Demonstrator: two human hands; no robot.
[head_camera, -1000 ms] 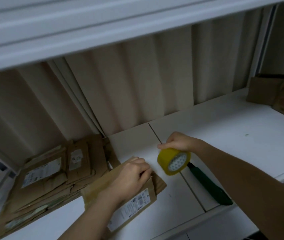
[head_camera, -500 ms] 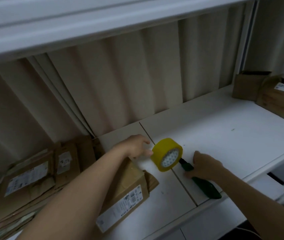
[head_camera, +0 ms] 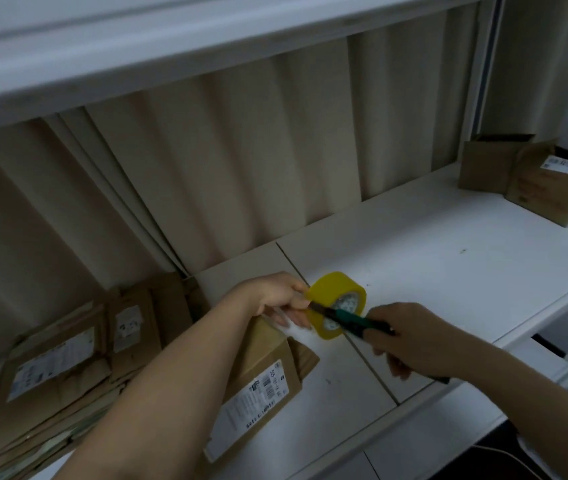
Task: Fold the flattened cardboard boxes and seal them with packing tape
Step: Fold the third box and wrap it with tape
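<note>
A folded brown cardboard box (head_camera: 261,379) with a white label sits on the white shelf (head_camera: 448,258), partly under my left forearm. Above its far end my left hand (head_camera: 279,299) holds a yellow roll of packing tape (head_camera: 339,303) upright by its left side. My right hand (head_camera: 417,337) grips a green-handled utility knife (head_camera: 348,318), its tip lying across the roll's front near my left fingers. A pile of flattened cardboard boxes (head_camera: 61,368) lies at the left.
Two assembled cardboard boxes (head_camera: 545,181) stand at the shelf's far right. A corrugated beige wall (head_camera: 241,161) backs the shelf, and a white shelf board (head_camera: 171,46) runs overhead. The shelf's front edge (head_camera: 483,368) is close below my right hand.
My left hand took the tape roll from my right hand. My right hand picked the green knife up off the shelf and brought its tip to the roll.
</note>
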